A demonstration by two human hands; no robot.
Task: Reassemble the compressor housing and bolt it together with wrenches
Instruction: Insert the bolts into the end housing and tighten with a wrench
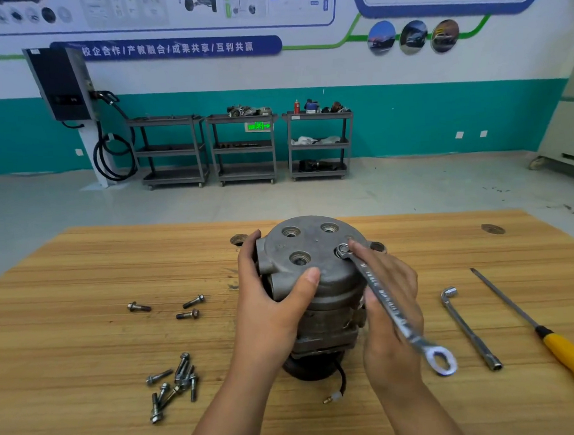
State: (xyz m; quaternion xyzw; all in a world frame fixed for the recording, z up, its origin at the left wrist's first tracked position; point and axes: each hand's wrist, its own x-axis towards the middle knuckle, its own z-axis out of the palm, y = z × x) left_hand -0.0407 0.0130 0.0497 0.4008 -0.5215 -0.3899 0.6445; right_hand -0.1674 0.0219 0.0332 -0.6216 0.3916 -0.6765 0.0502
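Observation:
A grey metal compressor housing [314,249] stands upright in the middle of the wooden table [85,327], its round top cap showing several bolt holes. My left hand [270,304] grips its left side, thumb pressed on the cap. My right hand [389,298] holds a silver ring wrench [393,308]; the wrench's far ring sits on a bolt at the cap's right edge, with my index finger laid beside that end. The near ring sticks out past my wrist.
Three loose bolts [187,307] lie left of the housing, and a pile of several bolts [174,383] sits nearer me. An L-shaped socket wrench [467,327] and a yellow-handled screwdriver [565,352] lie at the right. A black wire with a connector [335,396] trails from the housing's base.

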